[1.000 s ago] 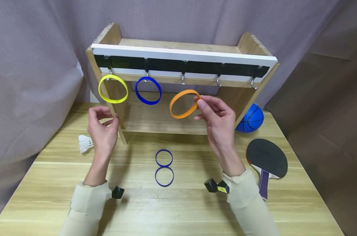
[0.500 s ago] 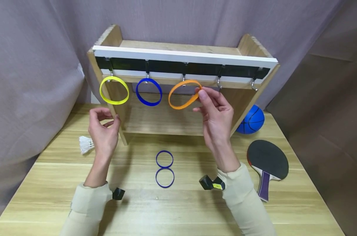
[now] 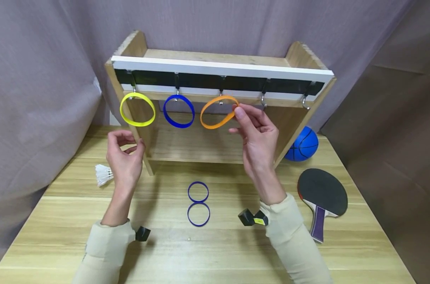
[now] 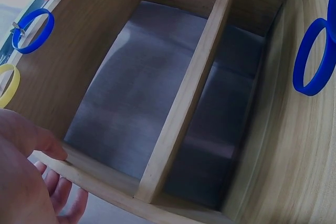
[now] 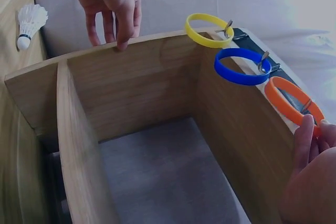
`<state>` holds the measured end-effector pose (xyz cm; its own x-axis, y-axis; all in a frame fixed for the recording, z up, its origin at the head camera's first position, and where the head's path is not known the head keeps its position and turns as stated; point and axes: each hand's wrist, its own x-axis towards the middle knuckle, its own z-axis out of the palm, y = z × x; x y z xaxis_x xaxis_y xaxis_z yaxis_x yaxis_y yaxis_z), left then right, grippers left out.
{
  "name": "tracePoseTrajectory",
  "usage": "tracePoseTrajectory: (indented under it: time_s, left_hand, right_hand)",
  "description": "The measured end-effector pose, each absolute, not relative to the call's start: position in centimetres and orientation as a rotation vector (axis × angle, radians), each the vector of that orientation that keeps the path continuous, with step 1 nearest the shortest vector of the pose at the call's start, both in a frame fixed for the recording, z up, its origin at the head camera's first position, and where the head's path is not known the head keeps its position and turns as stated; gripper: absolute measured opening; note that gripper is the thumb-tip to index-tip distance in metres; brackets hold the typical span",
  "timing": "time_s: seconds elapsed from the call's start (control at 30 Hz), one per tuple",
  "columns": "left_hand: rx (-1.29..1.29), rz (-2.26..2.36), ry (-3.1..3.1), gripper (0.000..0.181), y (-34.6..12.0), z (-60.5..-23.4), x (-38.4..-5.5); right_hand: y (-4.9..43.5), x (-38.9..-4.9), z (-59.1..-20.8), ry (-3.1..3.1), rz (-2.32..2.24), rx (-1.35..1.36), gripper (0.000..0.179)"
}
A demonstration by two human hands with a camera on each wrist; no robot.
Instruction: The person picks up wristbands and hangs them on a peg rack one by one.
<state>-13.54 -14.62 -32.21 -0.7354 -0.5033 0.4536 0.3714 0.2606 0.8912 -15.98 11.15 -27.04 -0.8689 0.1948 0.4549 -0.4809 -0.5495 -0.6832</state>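
With thumb and fingers, my right hand pinches the right side of an orange wristband, whose loop is pulled slightly long. The band overlaps the middle hook in the head view; in the right wrist view the metal hook tip shows within the orange loop. My left hand grips the left side panel of a wooden shelf, thumb inside and fingers outside. A yellow wristband hangs on the leftmost hook, and a blue wristband on the hook beside it.
Two dark blue wristbands lie touching on the table. A shuttlecock is left of the shelf. To the right are a blue ball and a table tennis bat. Two hooks at the right bear no bands.
My right hand has moved up and slightly left, raising the orange wristband from below the middle hook to its level. My left hand stays at the side panel.
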Motion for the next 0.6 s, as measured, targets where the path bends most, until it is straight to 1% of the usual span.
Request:
tracePoseTrajectory:
  time_s: [0.6]
  left_hand:
    - [0.135,-1.56,-1.835,0.03,-14.57,-32.08,-13.45]
  right_hand:
    - [11.8,-15.95,-28.08,-1.363,2.295,0.465,0.024]
